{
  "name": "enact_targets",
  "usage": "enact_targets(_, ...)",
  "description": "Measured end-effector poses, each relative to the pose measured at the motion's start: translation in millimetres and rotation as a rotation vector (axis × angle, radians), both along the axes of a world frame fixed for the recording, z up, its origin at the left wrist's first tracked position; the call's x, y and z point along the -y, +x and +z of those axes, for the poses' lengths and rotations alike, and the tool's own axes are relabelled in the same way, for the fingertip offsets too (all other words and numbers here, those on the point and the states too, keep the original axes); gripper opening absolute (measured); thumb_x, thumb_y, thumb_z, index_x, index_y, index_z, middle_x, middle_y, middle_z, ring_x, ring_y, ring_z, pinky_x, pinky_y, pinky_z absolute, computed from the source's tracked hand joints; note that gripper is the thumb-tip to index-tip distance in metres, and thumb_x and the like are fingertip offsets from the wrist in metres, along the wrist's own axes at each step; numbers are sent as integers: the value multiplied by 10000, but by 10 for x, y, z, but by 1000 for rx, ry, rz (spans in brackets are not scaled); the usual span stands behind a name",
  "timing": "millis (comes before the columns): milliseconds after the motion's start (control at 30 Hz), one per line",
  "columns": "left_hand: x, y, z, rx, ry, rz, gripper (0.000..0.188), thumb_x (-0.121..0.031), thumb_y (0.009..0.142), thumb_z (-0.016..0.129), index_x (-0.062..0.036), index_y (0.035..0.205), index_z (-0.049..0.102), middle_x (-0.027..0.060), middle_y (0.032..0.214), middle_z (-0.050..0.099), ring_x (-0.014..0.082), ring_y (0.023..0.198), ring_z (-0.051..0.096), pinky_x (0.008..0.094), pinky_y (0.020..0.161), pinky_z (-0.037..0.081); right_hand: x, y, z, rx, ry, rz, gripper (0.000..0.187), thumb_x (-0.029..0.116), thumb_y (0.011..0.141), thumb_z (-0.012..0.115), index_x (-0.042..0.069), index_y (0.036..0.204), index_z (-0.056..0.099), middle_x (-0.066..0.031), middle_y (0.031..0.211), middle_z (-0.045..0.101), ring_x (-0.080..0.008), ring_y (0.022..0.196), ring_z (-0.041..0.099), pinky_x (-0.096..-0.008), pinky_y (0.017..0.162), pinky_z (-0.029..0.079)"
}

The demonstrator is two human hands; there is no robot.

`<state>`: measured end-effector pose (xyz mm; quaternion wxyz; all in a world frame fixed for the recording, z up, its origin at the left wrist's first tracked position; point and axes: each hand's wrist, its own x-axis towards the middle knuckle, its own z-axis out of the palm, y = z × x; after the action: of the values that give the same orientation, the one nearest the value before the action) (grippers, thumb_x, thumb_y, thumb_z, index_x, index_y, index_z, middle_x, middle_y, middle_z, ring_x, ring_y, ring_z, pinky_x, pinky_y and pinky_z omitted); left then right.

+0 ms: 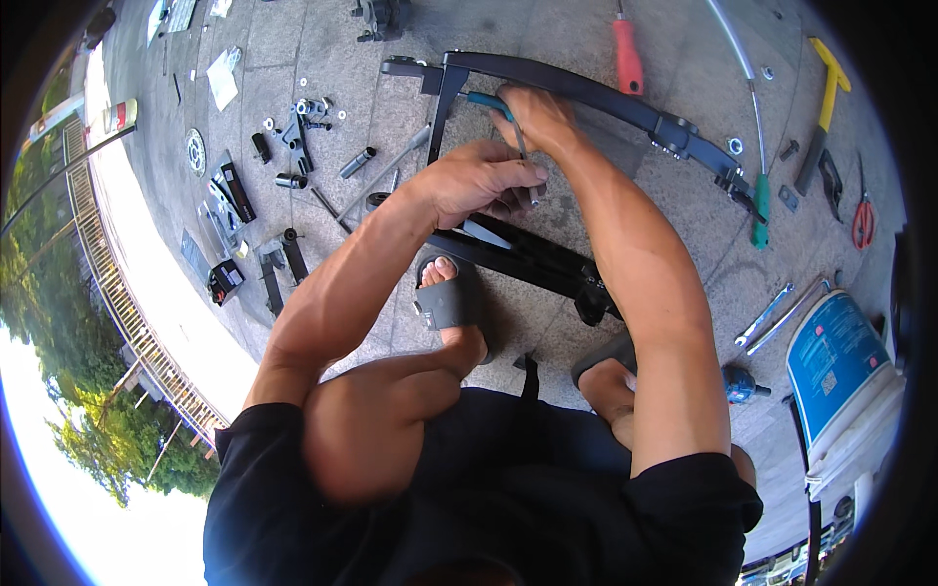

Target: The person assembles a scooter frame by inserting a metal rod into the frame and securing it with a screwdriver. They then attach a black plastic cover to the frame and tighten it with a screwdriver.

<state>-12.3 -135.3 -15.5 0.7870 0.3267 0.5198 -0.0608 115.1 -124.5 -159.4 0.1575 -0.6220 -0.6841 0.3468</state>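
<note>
My left hand (479,182) is curled, with a thin metal rod (522,146) pinched between its thumb and fingers; the rod's far end reaches up to the other hand. Just beyond, my right hand (535,115) is closed round a teal-handled tool (489,102). That tool points left to the upright of a black metal frame (547,74), and its tip is too small to make out. The frame lies on the paving around both hands. Its near bar (518,262) runs in front of my feet, and my forearms cover parts of it.
Loose metal parts (298,137) and tubes lie on the left, with a chainring (196,153). At the right are a red-handled screwdriver (628,61), a green-handled one (760,210), a yellow hammer (829,88), scissors (863,223), wrenches (764,317) and a blue-and-white bucket (840,366).
</note>
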Motion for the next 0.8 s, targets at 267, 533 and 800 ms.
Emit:
enact_targets(267, 97, 113, -3, -176, 97, -200, 303, -276, 907, 548, 23, 946, 579, 92, 802, 596, 161, 628, 601, 249, 539, 468, 35, 9, 24, 2, 92, 25, 221, 264, 834, 652, 49, 873, 622, -200, 853, 658, -415, 846, 641, -501, 721, 515)
enact_targets(533, 568, -297, -489, -555, 790, -924, 324, -228, 881, 508, 60, 1020, 454, 284, 764, 635, 447, 783, 655, 492, 732, 527, 70, -105, -12, 137, 207, -64, 234, 209, 851, 630, 26, 987, 580, -227, 870, 670, -402, 858, 665, -495, 719, 532)
enact_targets(800, 402, -347, -447, -344, 383, -620, 258, -236, 934, 560, 10, 1008, 588, 120, 704, 604, 200, 582, 599, 348, 505, 462, 226, -129, -19, 101, 66, -68, 311, 162, 865, 597, 103, 1160, 513, -204, 992, 646, -408, 893, 655, -498, 701, 540)
